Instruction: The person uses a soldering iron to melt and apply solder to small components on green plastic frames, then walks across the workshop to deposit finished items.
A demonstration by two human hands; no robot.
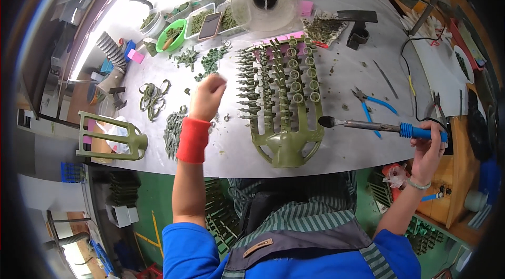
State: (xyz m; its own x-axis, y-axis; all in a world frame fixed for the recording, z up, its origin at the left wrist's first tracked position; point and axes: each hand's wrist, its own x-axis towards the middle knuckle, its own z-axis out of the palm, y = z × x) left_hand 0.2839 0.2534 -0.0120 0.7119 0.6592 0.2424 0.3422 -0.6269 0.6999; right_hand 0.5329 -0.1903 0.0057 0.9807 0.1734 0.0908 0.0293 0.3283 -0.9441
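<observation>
Holding the blue-handled tool (373, 126), the right hand (428, 141) is wrapped round its grip above the counter (344, 150); keeping the dark tip (327, 122) off the green rack (286, 150) seems wise. The tool's long axis runs sideways, pointing left, right of the rack. Farther, the curled left hand (208, 99) hovers near green pieces (213, 61); whether it grips anything, I cannot tell

Blue-handled pliers (366, 106) lying open, thin tool (386, 79) nearby; phone (210, 25) at back; pink block (135, 56) near grey ribbed hose (109, 49)
</observation>
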